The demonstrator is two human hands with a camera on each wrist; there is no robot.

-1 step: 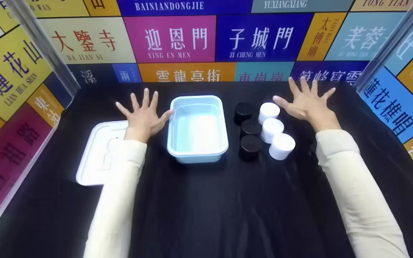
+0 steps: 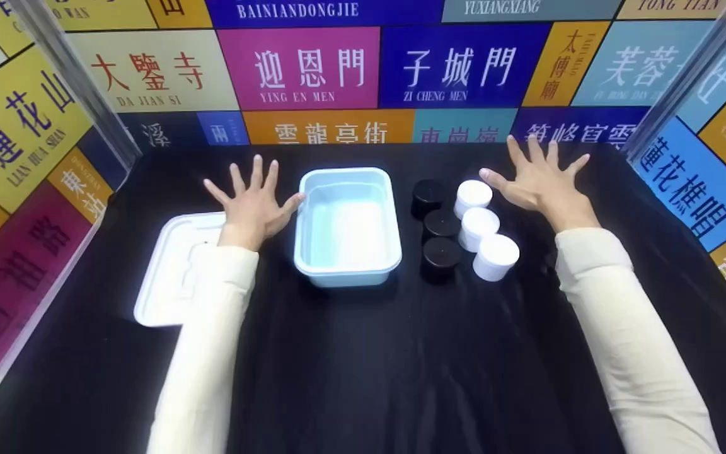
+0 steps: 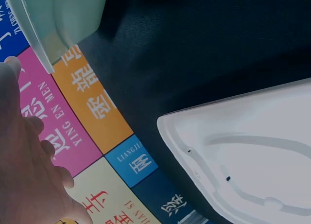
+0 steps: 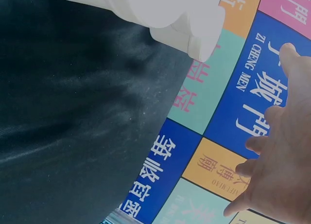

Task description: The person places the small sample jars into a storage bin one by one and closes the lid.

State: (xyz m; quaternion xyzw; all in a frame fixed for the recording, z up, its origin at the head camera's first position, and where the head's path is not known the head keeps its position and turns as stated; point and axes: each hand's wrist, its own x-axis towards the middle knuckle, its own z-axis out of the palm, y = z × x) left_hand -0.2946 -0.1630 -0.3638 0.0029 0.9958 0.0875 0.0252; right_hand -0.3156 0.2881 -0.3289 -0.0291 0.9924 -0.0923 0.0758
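Observation:
My left hand (image 2: 253,211) is spread flat in the air, fingers straight, between a white lid (image 2: 167,271) and a pale blue plastic box (image 2: 347,277). Its thumb tip overlaps the box's left rim in the head view. The box has no cover, and its bare bottom shows. My right hand (image 2: 546,189) is spread too, holding nothing, just right of three white-capped jars (image 2: 495,255). Left of those stand three black-lidded jars (image 2: 440,254) in a row. In the left wrist view the lid (image 3: 262,151) lies below the hand; my left forearm hides part of it in the head view.
Black cloth (image 2: 363,366) covers the table. Panels with printed characters (image 2: 300,69) wall off the back and both sides. Metal posts (image 2: 79,88) rise at the back corners.

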